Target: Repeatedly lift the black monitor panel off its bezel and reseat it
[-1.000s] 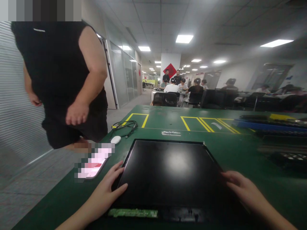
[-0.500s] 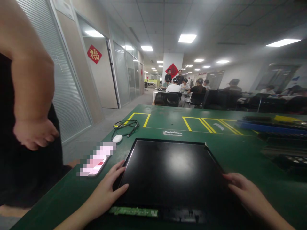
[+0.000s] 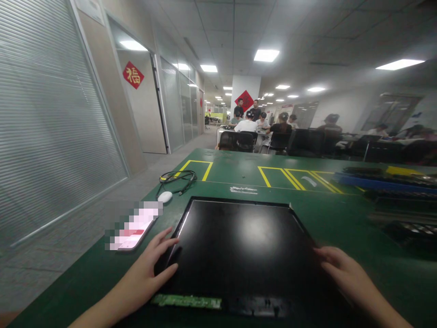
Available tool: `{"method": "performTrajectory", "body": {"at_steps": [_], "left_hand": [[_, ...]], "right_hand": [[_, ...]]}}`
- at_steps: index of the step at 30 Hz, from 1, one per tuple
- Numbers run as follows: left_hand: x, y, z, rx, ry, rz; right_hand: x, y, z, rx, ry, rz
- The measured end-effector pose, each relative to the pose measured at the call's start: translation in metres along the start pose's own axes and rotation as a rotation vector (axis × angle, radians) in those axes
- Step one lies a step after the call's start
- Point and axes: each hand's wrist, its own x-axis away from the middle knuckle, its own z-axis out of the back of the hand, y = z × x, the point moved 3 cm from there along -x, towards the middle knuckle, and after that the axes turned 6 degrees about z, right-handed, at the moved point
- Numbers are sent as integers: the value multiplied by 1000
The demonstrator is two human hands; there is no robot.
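A black flat screen panel (image 3: 244, 246) lies face up on the green table (image 3: 327, 214), with a green circuit strip (image 3: 186, 301) along its near edge. My left hand (image 3: 148, 269) rests on the panel's left edge, fingers spread over it. My right hand (image 3: 344, 271) lies flat against the panel's right edge. Neither hand has the panel lifted.
A phone (image 3: 131, 232) lies left of the panel near the table's left edge. A white mouse (image 3: 165, 197) and a coiled black cable (image 3: 179, 177) sit behind it. Blue and black trays (image 3: 385, 184) fill the right side. People sit at tables far behind.
A person in black who stood at the left of the table has walked past and out of view. My hands and the panel have barely moved.
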Motion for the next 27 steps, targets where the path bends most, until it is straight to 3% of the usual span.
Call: {"method": "performTrajectory", "body": {"at_steps": [3,7,13,21,27], "left_hand": [[4,9,9,-60,-107,-61],[4,18,23,-39,-161,-88],[-4,19,36,-130,-306,-105],[-5,24,43,-225,-326,-168],[-2,8,41,-265,-350,-225]], "right_hand": [[0,-3,1,4,2,-7],[1,-5,1,8,-1,-17],[2,-2,0,-9,4,-12],[0,4,-2,7,0,8],[2,7,-5,-6,-5,24]]}}
